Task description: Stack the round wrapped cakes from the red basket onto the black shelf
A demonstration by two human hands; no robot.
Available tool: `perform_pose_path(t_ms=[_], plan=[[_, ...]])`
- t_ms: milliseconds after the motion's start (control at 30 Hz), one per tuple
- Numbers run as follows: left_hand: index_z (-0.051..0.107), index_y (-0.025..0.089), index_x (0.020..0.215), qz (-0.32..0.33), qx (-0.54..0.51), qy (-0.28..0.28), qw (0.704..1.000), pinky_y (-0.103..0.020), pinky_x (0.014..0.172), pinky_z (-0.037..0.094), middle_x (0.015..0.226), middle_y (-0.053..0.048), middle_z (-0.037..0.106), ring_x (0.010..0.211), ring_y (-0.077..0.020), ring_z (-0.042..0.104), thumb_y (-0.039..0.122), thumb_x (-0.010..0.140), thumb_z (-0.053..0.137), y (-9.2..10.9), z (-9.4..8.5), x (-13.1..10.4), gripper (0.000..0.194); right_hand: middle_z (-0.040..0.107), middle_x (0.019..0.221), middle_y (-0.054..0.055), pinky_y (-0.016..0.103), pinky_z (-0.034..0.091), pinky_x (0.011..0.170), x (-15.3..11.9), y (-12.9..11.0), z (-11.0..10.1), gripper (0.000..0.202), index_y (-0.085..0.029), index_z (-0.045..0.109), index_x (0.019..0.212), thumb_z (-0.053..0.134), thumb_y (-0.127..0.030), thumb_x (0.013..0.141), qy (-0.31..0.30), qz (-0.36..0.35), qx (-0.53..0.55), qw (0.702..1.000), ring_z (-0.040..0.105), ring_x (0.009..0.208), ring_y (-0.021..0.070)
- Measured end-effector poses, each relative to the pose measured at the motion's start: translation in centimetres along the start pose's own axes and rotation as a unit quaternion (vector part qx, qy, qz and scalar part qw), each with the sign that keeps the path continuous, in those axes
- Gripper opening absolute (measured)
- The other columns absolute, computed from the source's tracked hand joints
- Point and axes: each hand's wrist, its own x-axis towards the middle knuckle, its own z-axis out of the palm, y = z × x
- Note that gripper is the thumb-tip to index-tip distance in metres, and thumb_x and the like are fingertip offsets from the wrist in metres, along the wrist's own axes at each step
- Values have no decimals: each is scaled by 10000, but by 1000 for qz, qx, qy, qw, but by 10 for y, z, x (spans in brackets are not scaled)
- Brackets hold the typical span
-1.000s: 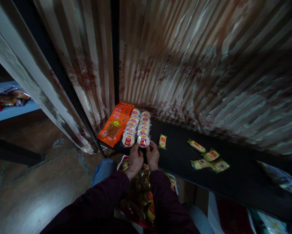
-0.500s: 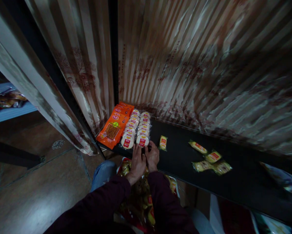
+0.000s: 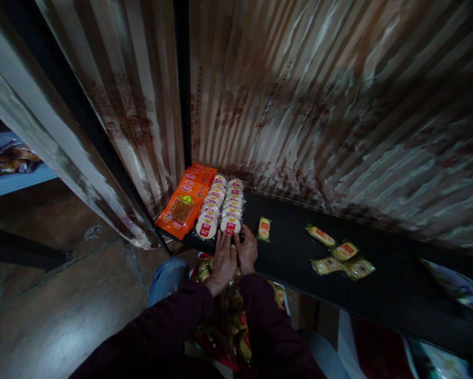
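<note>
Two overlapping rows of round white rice crackers in clear wrappers with red labels lie on a black shelf (image 3: 283, 252). My left hand (image 3: 224, 260) and my right hand (image 3: 246, 251) meet at the near end of the right-hand row, by the shelf's front edge. Between their fingertips is the nearest rice cracker pack (image 3: 231, 225), flat on the shelf. The left fingers reach forward to its lower edge; the right fingers bend round its right corner. Left of them is the other cracker row (image 3: 207, 227), beside overlapping orange snack bags (image 3: 183, 210).
A small yellow packet (image 3: 264, 229) lies right of my hands, with several more yellow packets (image 3: 344, 251) farther along. Below the shelf edge, an open bag of wrapped snacks (image 3: 202, 268) stands between my knees. A pleated curtain (image 3: 291, 105) hangs behind; a dark post (image 3: 184, 95) rises at the corner.
The view has shifted slightly. Both hands stay at the front rice cracker pack, with the right fingers a little closer around its corner. The other packets lie as before.
</note>
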Motion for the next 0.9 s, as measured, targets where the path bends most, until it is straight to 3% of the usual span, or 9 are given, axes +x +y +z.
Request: perform_pose_path(t_ms=[167, 367, 467, 667, 767, 900], plan=[[513, 135, 1309, 32, -2, 0, 999, -435, 1194, 218, 1484, -116, 407, 1452, -218, 196, 157, 881, 399, 2, -6, -7, 443, 642, 1114, 164, 405, 462, 893, -7, 1, -3, 524, -105, 567, 1222, 510, -359, 768, 14, 7, 26, 1000, 595, 941, 240], [609, 167, 1123, 77, 64, 5, 995, -507, 1134, 336, 1358, -110, 539, 1370, -232, 377, 9, 761, 439, -3, -11, -31, 431, 624, 1134, 157, 402, 471, 902, -33, 9, -13, 448, -127, 578, 1194, 498, -291, 785, 32, -7, 50, 998, 601, 963, 223], [629, 156, 1045, 98, 94, -20, 991, -515, 1097, 389, 1294, -129, 585, 1310, -238, 453, -13, 738, 440, -8, -16, -49, 397, 629, 1121, 158, 402, 477, 901, -47, 11, -23, 424, -126, 592, 1173, 481, -294, 800, 35, -9, 53, 998, 611, 949, 219], [627, 129, 1037, 171, 163, -126, 964, -455, 1122, 369, 1349, -144, 542, 1337, -233, 415, 1, 753, 430, -11, -30, -81, 369, 687, 1030, 131, 413, 472, 916, -79, 19, -44, 354, -151, 652, 1028, 462, -352, 806, 4, -5, 93, 996, 626, 940, 230], [644, 138, 959, 149, 217, -203, 943, -408, 1073, 420, 1179, -133, 639, 1205, -223, 535, 39, 768, 447, -18, -33, -97, 291, 710, 975, 96, 392, 486, 876, -102, 30, -54, 359, -181, 657, 987, 477, -432, 805, -46, 24, 120, 991, 639, 893, 225], [655, 157, 859, 153, 271, -339, 888, -387, 1026, 437, 952, -95, 692, 1049, -222, 601, 133, 790, 509, -35, -35, -118, 163, 722, 933, 86, 394, 484, 862, -136, 58, -69, 384, -200, 673, 905, 491, -507, 762, -107, 72, 104, 986, 642, 895, 246]])
